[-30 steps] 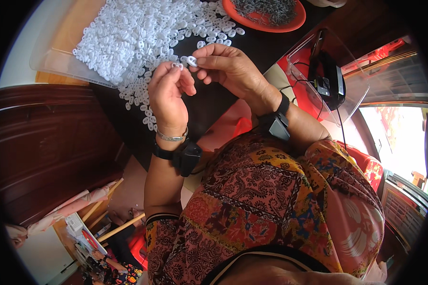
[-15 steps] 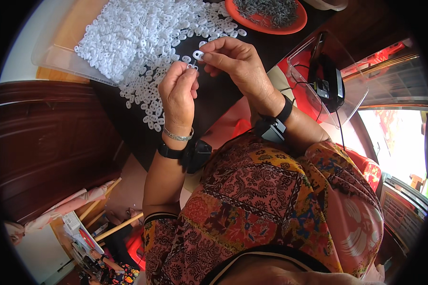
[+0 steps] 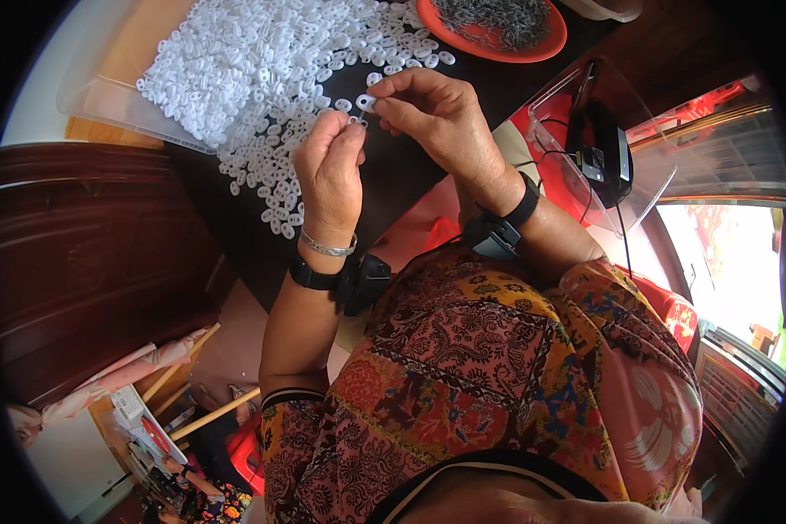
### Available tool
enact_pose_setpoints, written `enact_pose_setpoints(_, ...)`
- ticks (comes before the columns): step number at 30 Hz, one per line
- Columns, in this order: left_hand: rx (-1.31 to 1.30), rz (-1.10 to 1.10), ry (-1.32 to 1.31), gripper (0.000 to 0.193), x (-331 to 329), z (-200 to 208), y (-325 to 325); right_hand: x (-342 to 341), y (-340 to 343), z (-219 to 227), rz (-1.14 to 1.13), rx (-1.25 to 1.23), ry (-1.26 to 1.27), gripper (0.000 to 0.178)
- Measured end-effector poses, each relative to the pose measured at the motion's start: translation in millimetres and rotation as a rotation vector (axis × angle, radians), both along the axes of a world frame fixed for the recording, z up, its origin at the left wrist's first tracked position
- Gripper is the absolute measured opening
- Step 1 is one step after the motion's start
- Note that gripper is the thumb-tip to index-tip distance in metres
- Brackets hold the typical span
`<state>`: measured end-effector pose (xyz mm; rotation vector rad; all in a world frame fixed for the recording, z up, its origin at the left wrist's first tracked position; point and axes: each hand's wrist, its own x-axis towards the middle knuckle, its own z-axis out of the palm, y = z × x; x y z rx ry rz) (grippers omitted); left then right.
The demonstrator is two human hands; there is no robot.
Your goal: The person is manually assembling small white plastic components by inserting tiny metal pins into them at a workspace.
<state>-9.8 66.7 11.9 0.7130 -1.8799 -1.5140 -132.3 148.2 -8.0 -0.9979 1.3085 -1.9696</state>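
Between finger and thumb, my right hand (image 3: 441,122) pinches a small white oval plastic piece with holes (image 3: 366,102). Close below it, my left hand (image 3: 330,179) is closed, pinching another small white piece (image 3: 355,120) that its fingertips mostly cover. A thin dark bit shows between the two pieces; I cannot tell whether it joins them. Both hands are above the black tabletop (image 3: 393,188). A large heap of the same white oval pieces (image 3: 253,70) lies beyond my left hand, with loose ones scattered beside it.
An orange-red plate (image 3: 498,54) at the far side carries many small grey metal bits (image 3: 493,22). The heap spills from a clear plastic tub (image 3: 105,109). On the right stands a clear bin (image 3: 655,175) with a black device and cables. Another person's arm (image 3: 203,483) shows at lower left.
The white piece in my right hand has come slightly closer to the one in my left. Both hands keep their pinch and have barely moved.
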Motion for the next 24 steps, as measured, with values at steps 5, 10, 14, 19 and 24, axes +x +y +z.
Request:
enact_pose_setpoints(5, 0.008, -0.024, -0.015, 0.015, 0.7, 0.3, -0.4, -1.6, 1.8, 1.1, -0.003, 0.013, 0.019, 0.014)
enact_pose_setpoints(10, 0.016, -0.027, -0.017, 0.016, 1.5, 0.6, 0.9, -2.2, 2.5, 2.2, 0.040, 0.038, -0.036, 0.015)
enact_pose_setpoints(14, 0.027, -0.028, -0.011, 0.016, 1.0, -0.3, -0.2, -0.5, 1.5, 0.5, 0.043, 0.030, -0.055, 0.015)
enact_pose_setpoints(19, 0.018, -0.021, 0.001, 0.016, 1.5, -0.8, 0.2, 6.0, 0.3, -4.1, 0.044, 0.028, 0.007, 0.014)
enact_pose_setpoints(24, 0.029, -0.016, -0.002, 0.015, 1.2, -2.9, -1.2, 5.8, 0.5, -5.0, 0.073, 0.030, -0.010, 0.018)
